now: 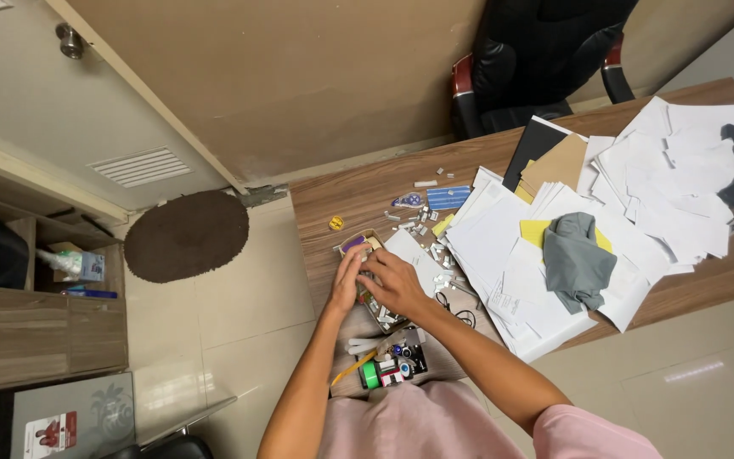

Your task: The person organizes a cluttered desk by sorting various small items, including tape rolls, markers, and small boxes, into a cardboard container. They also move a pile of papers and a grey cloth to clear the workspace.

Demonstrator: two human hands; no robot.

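Left hand (346,280), right hand (397,285), both in small box (365,242)

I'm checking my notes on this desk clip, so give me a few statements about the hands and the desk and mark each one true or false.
1. Both hands, left hand and right hand, are at the small tray of bits. True.
2. A grey cloth lies on the white papers. True.
3. The black chair is pushed over on its side. False: it stands upright behind the desk.
4. The brown mat lies on the desk. False: it lies on the floor by the door.
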